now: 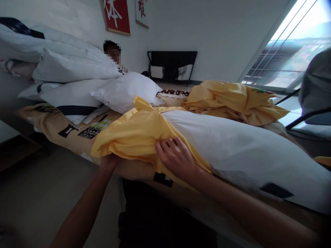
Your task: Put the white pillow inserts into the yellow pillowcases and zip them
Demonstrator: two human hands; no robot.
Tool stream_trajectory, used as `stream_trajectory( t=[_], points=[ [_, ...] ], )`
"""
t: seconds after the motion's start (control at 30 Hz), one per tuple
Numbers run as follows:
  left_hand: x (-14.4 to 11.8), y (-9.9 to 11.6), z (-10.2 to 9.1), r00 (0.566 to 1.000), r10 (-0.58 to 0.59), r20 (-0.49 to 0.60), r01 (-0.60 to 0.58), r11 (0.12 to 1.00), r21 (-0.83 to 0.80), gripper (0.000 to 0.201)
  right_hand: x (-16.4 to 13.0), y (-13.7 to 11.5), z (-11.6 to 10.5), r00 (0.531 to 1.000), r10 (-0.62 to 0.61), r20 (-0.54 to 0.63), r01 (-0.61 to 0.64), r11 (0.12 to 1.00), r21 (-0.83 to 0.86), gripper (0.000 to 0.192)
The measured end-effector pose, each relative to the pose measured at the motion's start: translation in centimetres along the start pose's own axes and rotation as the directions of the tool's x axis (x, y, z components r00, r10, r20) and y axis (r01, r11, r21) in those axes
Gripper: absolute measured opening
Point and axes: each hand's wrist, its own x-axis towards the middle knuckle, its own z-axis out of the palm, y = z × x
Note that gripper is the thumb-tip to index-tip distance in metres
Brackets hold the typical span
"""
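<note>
On the bed (51,127) the pillow (232,151) lies long, running right from my grips. Its near end wears the yellow case (134,134) (half on). My right hand (176,158) pinches the case; my left hand (110,162) clutches it from below, nearer the end.

place: looks like a bedroom, or a room set up for handling bedding
bed (64,129): low, with a printed tan sheet, takes up most of the view
pillows (77,74): white ones stacked high at the far end
covers (232,100): yellow pillowcases bunched up in a heap
wall: plain white with red and white calligraphy hangings (117,15)
window (292,48): big, barred, daylight coming in
person (113,52): sitting behind the pillow stack
</note>
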Motion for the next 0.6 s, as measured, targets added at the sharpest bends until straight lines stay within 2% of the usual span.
stream_trajectory(
  t=[0.1,0.2,0.3,0.4,0.5,0.6],
  points=[
    [-0.7,0.3,0.5,0.993,0.094,-0.074,-0.097,0.995,-0.033,0.033,0.2,0.4,0.5,0.999,-0.026,-0.037,0.029,0.995,0.091,0.017],
    [-1.2,0.0,0.0,0.984,0.126,-0.124,-0.136,0.988,-0.074,0.016,0.6,1.2,0.5,0.994,0.026,-0.106,-0.006,0.982,0.191,0.020],
    [-1.5,-1.8,-0.2,0.991,0.037,-0.126,-0.046,0.997,-0.068,0.013,1.5,1.6,0.5,0.978,0.105,-0.180,-0.055,0.962,0.266,0.022],
    [-1.9,-4.8,1.4,0.996,-0.077,-0.044,0.077,0.997,-0.014,0.012,2.4,1.4,1.0,0.958,0.175,-0.227,-0.097,0.944,0.315,0.023],
    [-2.0,-6.9,3.1,0.989,-0.142,0.042,0.141,0.989,0.035,0.021,2.5,1.2,1.6,0.962,0.106,-0.253,-0.018,0.945,0.326,0.026],
    [-1.5,-5.9,2.6,0.997,-0.071,-0.009,0.071,0.995,0.063,0.028,1.2,1.7,1.4,0.975,-0.023,-0.222,0.087,0.955,0.285,0.025]
  ],
)
